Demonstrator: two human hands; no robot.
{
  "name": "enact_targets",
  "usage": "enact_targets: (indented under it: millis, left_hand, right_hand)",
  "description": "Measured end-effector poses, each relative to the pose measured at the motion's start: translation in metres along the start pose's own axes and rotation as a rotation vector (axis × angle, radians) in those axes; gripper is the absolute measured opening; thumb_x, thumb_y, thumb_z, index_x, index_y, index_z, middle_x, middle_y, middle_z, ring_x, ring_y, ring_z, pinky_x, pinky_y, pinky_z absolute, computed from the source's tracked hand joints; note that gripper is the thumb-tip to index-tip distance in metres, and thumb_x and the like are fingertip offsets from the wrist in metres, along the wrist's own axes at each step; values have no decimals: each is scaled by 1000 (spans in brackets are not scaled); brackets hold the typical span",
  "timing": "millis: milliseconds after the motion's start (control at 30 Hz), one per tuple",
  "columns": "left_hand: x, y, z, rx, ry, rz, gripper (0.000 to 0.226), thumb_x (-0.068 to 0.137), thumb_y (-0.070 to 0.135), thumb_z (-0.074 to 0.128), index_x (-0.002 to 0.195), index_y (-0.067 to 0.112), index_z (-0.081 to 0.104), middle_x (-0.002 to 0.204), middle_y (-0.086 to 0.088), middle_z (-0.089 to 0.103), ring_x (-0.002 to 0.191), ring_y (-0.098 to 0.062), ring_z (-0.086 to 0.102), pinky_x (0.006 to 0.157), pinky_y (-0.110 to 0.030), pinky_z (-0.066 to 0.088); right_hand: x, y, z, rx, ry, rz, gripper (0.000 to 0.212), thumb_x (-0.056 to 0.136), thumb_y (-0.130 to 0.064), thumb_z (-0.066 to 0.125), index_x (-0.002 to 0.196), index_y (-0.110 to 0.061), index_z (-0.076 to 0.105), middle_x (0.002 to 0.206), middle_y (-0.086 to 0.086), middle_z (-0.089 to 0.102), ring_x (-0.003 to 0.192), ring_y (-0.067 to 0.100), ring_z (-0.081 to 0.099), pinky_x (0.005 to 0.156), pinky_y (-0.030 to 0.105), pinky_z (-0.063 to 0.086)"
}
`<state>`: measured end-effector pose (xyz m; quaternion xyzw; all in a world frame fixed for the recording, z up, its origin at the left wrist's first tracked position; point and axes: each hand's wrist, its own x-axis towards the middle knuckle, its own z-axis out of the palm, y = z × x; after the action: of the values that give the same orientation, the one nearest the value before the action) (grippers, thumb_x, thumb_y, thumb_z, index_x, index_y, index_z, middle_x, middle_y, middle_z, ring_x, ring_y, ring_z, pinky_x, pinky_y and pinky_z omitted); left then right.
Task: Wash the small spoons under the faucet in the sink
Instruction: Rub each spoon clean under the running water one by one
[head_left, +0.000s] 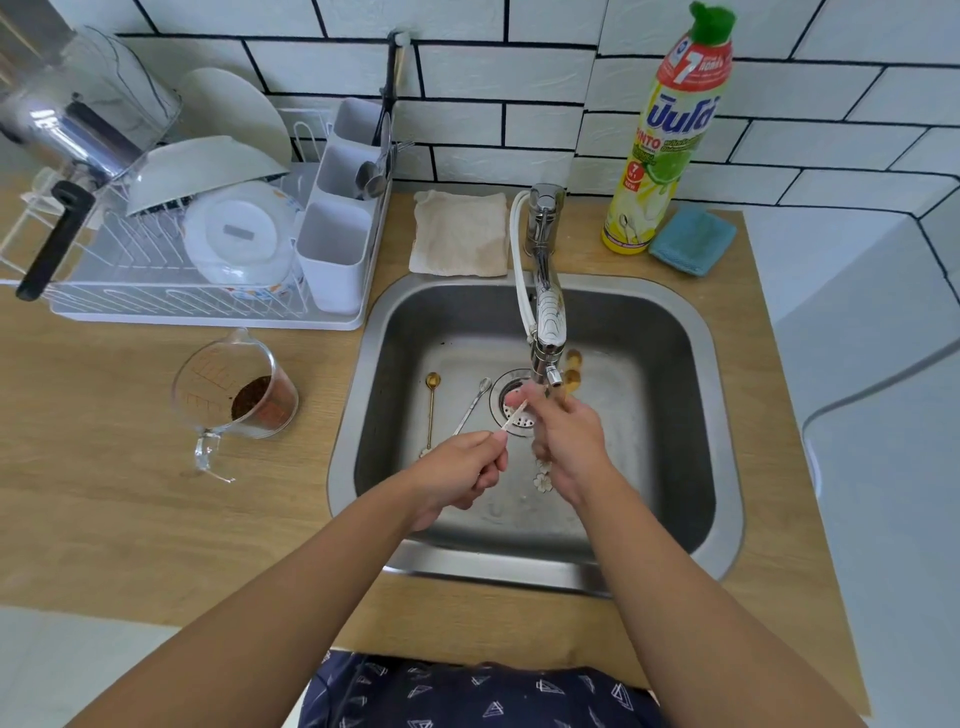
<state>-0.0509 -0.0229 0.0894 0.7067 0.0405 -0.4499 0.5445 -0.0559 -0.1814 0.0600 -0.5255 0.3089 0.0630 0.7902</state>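
Both my hands are over the steel sink (675, 332), just below the faucet (545, 312) spout. My left hand (462, 475) pinches the handle end of a thin pale small spoon (515, 415). My right hand (569, 441) closes its fingers around that spoon's upper end, right under the spout. On the sink floor to the left lie a gold spoon (431, 410) and a silver spoon (474, 402). Two more gold spoon bowls (573, 366) show behind the faucet head, and flower-shaped handle ends (543, 475) peek out below my right wrist. The drain strainer (511, 395) sits mid-sink.
A glass measuring cup (234, 400) with brown grounds stands on the wooden counter left of the sink. A dish rack (171, 249) with plates, bowl and a cutlery holder is at back left. A folded cloth (460, 234), a dish soap bottle (670, 135) and a blue sponge (693, 241) line the back.
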Motion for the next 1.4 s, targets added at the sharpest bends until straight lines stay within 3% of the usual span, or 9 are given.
enact_targets:
  millis: [100,233,467,600,700,833,967,1167,1400]
  left_hand:
    - [0,1,0,-40,-30,6,38,107,43,37,89,14,52,55,6,37,49,-11,22,48,-25,18]
    - [2,6,1,-103,-23,-9,38,107,44,37,95,13,56,57,5,37,47,-10,21,45,-23,19]
    - [3,-3,11,-47,106,78,27,107,22,37,105,5,58,70,-2,53,49,-9,41,48,-19,36]
    - [14,5,23,0,121,130,31,108,23,40,105,0,60,68,-2,61,47,-8,45,46,-18,39]
    - [25,6,27,25,73,138,37,104,33,51,98,1,68,64,-3,65,43,-7,46,43,-17,38]
    - [38,-4,9,269,46,80,45,95,59,54,88,18,69,68,6,70,54,-7,54,56,-21,46]
    - [67,-24,-21,655,305,47,31,101,48,50,95,19,60,94,-3,71,85,-19,62,74,-33,46]
    - [94,-54,-37,905,402,14,31,101,22,51,129,8,51,129,-16,53,115,-32,52,95,-42,46]
    - [105,-66,-34,1183,464,-163,25,96,16,52,121,17,49,118,-6,63,108,-27,59,85,-40,35]
  right_hand:
    - [7,-6,-3,116,65,-9,22,103,-14,58,83,-14,66,84,4,79,35,5,21,34,19,20]
    - [-7,8,0,-135,-128,49,24,97,-31,70,91,-9,77,50,-8,55,38,6,23,37,20,22]
    - [-1,-3,-9,44,74,18,20,106,-23,55,99,-10,69,70,-6,65,42,4,25,39,17,22]
    - [-8,5,0,-11,13,40,32,108,-34,50,92,-11,68,67,-11,67,45,1,42,40,17,34]
    - [-5,2,0,50,99,30,42,109,-38,45,79,-13,61,79,-1,71,50,7,49,46,24,40]
    - [5,-4,-17,-23,212,-37,45,110,-36,42,73,-17,58,76,0,63,69,16,51,69,34,44]
    - [4,-5,-17,189,170,-30,36,110,-28,45,79,-12,58,78,-3,76,69,10,69,69,25,58]
    - [3,-1,-14,366,139,-15,27,111,-21,42,89,-9,53,81,-5,73,44,5,31,42,18,30]
    - [3,4,-20,410,83,81,15,108,-22,49,99,-14,59,90,14,76,37,6,26,36,19,23]
